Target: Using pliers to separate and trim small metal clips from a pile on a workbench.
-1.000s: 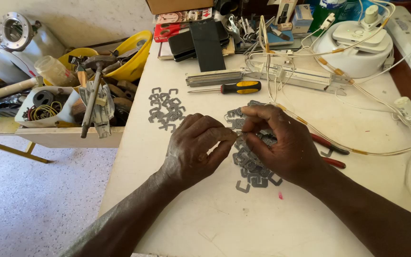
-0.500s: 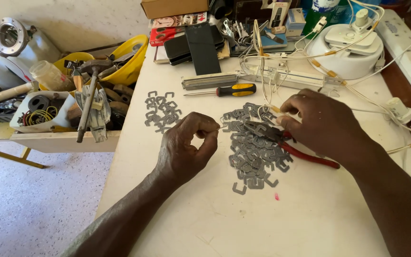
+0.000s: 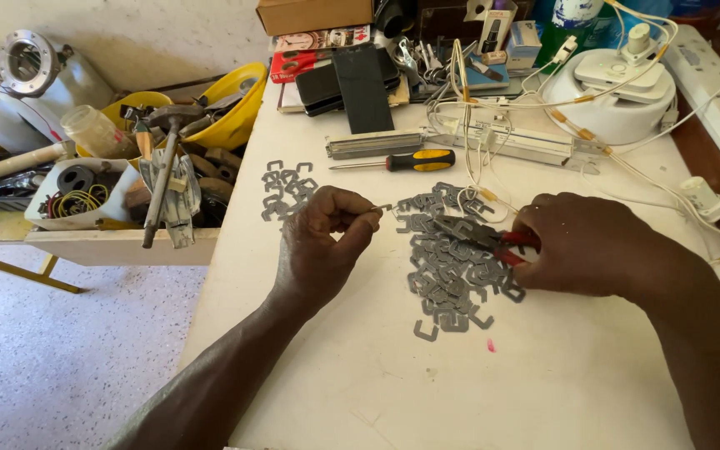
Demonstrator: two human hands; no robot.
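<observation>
Right hand (image 3: 593, 246) now on pliers (image 3: 481, 237)

At the far edge of your table sits a brown cardboard box (image 3: 314, 14), cut off by the top of the view. Just in front of it lies a flat red-and-white printed card pack (image 3: 314, 52), partly under a dark phone with a blank screen (image 3: 320, 83). To your right, a small white-and-blue carton (image 3: 529, 42) stands beside a narrow upright white carton (image 3: 493, 27). A green bottle carries a white-and-blue label (image 3: 578, 12).
</observation>
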